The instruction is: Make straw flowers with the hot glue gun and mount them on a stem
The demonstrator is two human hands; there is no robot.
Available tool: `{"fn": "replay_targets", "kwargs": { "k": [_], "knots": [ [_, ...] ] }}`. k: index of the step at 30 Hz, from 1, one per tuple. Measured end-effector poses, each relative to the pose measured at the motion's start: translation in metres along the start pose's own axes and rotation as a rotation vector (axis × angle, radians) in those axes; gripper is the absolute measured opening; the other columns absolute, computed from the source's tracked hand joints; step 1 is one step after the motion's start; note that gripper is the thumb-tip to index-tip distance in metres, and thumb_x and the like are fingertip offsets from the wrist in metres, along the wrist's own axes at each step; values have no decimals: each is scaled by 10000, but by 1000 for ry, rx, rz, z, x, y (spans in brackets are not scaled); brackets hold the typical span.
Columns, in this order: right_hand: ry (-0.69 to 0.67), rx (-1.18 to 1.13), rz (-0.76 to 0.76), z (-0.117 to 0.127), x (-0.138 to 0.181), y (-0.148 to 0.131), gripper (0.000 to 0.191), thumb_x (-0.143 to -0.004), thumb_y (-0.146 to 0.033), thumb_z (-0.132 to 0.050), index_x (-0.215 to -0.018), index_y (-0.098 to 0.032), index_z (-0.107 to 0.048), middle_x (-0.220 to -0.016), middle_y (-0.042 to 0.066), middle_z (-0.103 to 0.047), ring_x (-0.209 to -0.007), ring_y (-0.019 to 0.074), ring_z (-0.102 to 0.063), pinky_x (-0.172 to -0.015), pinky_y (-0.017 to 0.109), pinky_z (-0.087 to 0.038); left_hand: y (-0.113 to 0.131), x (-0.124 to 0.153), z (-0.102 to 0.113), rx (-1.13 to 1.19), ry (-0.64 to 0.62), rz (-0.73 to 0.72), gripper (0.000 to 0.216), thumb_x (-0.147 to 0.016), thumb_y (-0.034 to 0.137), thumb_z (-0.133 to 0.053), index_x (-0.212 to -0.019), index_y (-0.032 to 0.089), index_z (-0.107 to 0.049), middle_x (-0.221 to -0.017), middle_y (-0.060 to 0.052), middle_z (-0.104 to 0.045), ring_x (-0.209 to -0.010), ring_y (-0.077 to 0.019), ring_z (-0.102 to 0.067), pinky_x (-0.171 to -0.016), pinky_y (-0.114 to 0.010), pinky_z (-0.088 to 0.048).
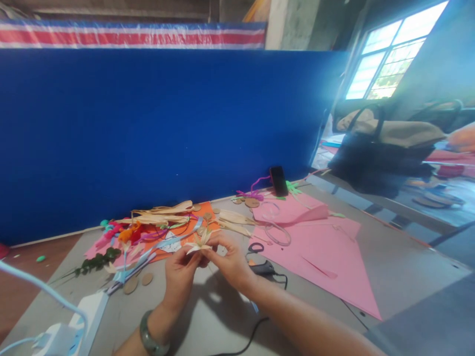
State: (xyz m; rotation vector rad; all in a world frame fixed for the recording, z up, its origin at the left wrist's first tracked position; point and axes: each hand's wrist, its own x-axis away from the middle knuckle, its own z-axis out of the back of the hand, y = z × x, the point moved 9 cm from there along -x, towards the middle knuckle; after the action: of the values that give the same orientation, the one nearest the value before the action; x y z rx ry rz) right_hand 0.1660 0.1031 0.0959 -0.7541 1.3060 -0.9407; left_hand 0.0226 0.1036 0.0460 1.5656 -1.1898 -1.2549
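Note:
Between my two hands is a pale flower with pointed petals that look like dried husk. My left hand pinches it from below on the left, and a green bangle sits on that wrist. From the right, my right hand grips the same flower with thumb and fingers closed on it. The fingertips hide its base. Just right of my right hand lie dark scissors and a black corded tool. Strips of pale husk are spread behind the flower.
Pink sheets cover the table's right side. A phone leans against the blue partition. Colourful craft pieces, wooden discs and a green leafy sprig lie left. A power strip stands at the front left.

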Motion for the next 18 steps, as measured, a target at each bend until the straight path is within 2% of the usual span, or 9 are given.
{"fn": "replay_targets", "kwargs": {
  "k": [9, 18],
  "knots": [
    [6, -3, -36, -2, 6, 9, 43, -710, -216, -711, -735, -187, -692, -746, 27, -652, -705, 161, -579, -720, 298, -473, -1, -1, 3, -83, 8, -44, 144, -720, 282, -731, -751, 142, -715, -602, -16, -652, -553, -142, -593, -549, -253, -500],
    [24, -5, -65, -7, 8, 23, 91, -734, -233, -687, -663, -179, -669, -716, 23, -641, -723, 168, -584, -730, 306, -471, -3, 0, 7, -172, 46, -49, 142, -701, 285, -738, -730, 149, -713, -584, -5, -654, -532, -138, -591, -531, -238, -497]
  ]
}}
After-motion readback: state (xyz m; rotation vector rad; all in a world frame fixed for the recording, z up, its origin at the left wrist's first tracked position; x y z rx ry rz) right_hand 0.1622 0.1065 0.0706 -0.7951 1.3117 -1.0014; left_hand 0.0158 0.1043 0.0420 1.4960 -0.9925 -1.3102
